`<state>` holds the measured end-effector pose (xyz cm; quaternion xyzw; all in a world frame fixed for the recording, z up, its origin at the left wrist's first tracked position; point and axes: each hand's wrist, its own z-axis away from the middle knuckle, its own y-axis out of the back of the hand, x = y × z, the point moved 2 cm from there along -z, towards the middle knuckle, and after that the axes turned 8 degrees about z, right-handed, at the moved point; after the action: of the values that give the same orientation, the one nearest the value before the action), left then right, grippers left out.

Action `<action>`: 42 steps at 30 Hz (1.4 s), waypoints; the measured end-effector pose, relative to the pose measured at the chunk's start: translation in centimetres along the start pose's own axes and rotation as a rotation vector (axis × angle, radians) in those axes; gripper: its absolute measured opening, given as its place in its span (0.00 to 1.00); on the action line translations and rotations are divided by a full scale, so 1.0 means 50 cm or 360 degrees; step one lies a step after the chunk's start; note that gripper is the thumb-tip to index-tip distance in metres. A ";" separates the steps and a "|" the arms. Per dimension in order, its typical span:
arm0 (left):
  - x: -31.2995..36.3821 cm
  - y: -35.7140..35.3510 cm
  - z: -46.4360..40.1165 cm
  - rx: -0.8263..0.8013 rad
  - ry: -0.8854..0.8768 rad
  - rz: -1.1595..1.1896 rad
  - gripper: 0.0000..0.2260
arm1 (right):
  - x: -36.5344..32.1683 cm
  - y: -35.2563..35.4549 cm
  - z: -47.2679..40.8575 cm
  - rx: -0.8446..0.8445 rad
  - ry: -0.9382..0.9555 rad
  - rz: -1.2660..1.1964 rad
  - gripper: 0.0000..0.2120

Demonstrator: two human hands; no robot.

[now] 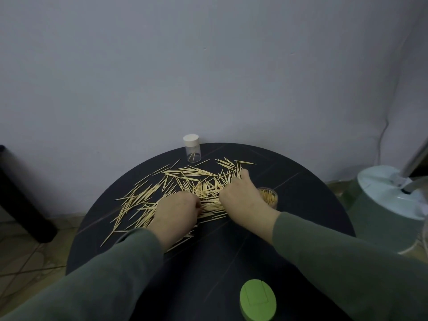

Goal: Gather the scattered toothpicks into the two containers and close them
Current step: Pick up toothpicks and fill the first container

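Nearest the camera, a green lid point(257, 300) lies flat on the round black table point(301, 228). From the left: scattered toothpicks point(148, 193) cover the table's far half. The left hand point(177, 210) rests knuckles-up on the pile, fingers curled under; what it grips cannot be determined. A clear container point(192, 148) with a white cap stands at the far edge. The right hand point(240, 200) rests on the toothpicks, fingers hidden. Just beside it stands an open container point(269, 197) filled with toothpicks.
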<state>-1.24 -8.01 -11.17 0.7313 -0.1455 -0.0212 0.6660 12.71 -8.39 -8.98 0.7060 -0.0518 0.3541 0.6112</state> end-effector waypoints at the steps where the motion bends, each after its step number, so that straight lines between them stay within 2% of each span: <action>1: 0.000 0.002 0.000 0.0004 0.0000 -0.0001 0.10 | 0.001 0.000 0.000 0.0003 -0.0007 -0.0008 0.05; 8: -0.005 0.015 0.003 0.0137 0.0023 0.0099 0.09 | 0.016 -0.001 -0.006 0.0105 -0.0119 -0.0173 0.08; 13: -0.006 0.031 0.003 0.0306 0.0060 0.0412 0.06 | 0.048 0.000 0.005 0.0309 -0.0266 -0.0743 0.11; 18: 0.009 0.044 0.007 0.0487 0.0071 0.0809 0.04 | 0.087 -0.002 0.025 0.0516 -0.0427 -0.1044 0.12; 25: 0.073 0.045 0.006 0.0538 -0.0028 0.1448 0.02 | 0.135 -0.035 0.042 0.0674 -0.0644 -0.1867 0.11; 31: 0.134 0.047 -0.007 0.0464 -0.0172 0.1792 0.03 | 0.164 -0.056 0.085 0.0747 -0.0688 -0.2426 0.07; 37: 0.174 0.020 -0.022 0.0277 -0.0217 0.1656 0.02 | 0.167 -0.097 0.115 0.0770 -0.0711 -0.2677 0.08; 42: 0.180 -0.004 -0.029 0.0094 -0.0136 0.1627 0.03 | 0.154 -0.112 0.124 0.0736 -0.0691 -0.2879 0.09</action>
<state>7.71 -8.78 -9.75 0.5836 -0.5122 0.2814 0.5639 23.98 -9.80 -9.27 0.6320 0.4720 -0.3890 0.4759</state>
